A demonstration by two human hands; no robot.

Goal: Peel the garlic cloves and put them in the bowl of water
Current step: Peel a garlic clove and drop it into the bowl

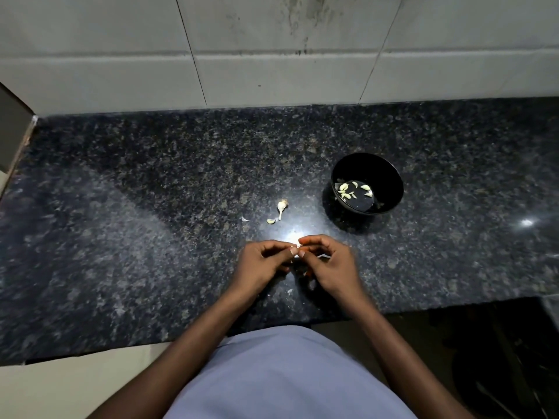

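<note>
Grip: left hand (262, 260) and right hand (328, 259) pinch one garlic clove (298, 245).
Clove: light, firm, slick; likely best held by its ends.
Bowl (390, 176): near, right.

Two hands peel a garlic clove over a dark speckled counter.

The left hand (262, 261) and right hand (328, 261) meet near the counter's (121, 207) near edge, fingers curled, both pinching a small pale garlic clove (298, 245) between their fingertips. Farther off lie a garlic stem core (282, 207), a loose clove (271, 221) just beside it and a scrap of skin (244, 219). To the far right stands a black bowl (390, 176) holding water with peeled cloves (348, 190). Grey wall tiles (272, 71) rise behind.
</note>
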